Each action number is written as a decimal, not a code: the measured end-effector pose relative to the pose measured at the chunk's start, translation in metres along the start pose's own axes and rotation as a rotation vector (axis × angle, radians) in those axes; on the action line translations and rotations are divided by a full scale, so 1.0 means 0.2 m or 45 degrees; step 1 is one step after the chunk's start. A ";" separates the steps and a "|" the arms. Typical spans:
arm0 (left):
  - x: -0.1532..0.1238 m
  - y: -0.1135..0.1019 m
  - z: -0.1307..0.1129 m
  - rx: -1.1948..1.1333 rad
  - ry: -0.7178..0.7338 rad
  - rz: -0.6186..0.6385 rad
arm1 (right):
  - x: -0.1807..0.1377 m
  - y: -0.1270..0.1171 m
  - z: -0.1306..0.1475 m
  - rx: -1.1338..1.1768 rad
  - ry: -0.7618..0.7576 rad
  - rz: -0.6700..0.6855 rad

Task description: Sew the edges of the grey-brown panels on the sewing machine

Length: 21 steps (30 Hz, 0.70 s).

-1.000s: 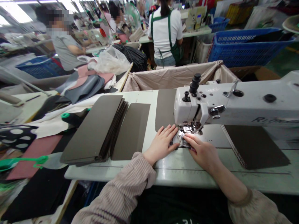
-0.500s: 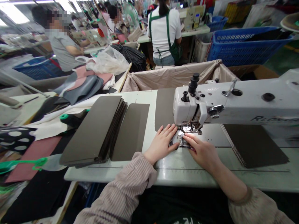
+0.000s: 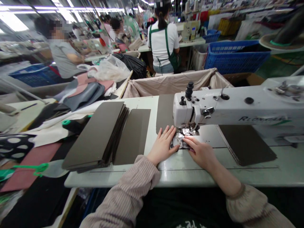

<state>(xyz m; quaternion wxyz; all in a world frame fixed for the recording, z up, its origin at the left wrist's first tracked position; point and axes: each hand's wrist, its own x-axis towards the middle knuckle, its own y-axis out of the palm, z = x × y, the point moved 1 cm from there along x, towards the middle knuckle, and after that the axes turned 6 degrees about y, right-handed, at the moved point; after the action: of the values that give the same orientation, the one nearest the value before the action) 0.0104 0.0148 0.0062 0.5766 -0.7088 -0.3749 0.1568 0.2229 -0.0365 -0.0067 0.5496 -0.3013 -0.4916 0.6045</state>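
My left hand (image 3: 163, 145) lies flat with fingers spread, left of the needle area of a white sewing machine (image 3: 213, 107). Its fingertips reach the near edge of a grey-brown panel (image 3: 163, 110), which runs behind the machine head. My right hand (image 3: 201, 153) rests just right of the metal plate (image 3: 181, 143) below the presser foot (image 3: 189, 131), index finger stretched onto the plate and the other fingers partly curled underneath. Nothing held shows in either hand. Left of my hands stand a thick stack of grey-brown panels (image 3: 95, 136) and a flatter panel (image 3: 133, 136).
More panels (image 3: 247, 144) lie under the machine arm at right. A cloth-lined bin (image 3: 166, 84) stands behind the table (image 3: 152, 177). Fabric scraps and a black thread cone (image 3: 73, 124) lie at left. Co-workers sit beyond, near a blue basket (image 3: 235, 58).
The view has tilted up and shifted slightly, so the scene sits a little lower and the machine further left. Both hands keep nearly the same place at the plate.
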 end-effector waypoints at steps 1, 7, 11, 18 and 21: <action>0.00 0.00 0.00 0.002 0.003 0.000 | 0.00 0.00 0.00 0.005 0.000 -0.003; 0.00 0.03 0.02 0.006 0.019 -0.021 | 0.00 0.00 0.01 0.019 0.009 -0.013; 0.01 0.00 0.01 0.024 -0.010 -0.041 | -0.01 0.00 0.01 0.038 -0.002 -0.041; -0.28 -0.03 -0.30 0.047 -0.118 0.018 | -0.01 -0.05 0.02 0.062 -0.027 -0.070; -0.54 -0.03 -0.44 0.109 -0.109 0.177 | -0.03 -0.09 0.07 0.054 -0.102 0.030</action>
<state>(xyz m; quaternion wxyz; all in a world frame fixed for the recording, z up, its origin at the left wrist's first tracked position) -0.0065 -0.1230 0.0133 0.5776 -0.7005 -0.3418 0.2425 0.2184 -0.0474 0.0137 0.5287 -0.2710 -0.4966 0.6328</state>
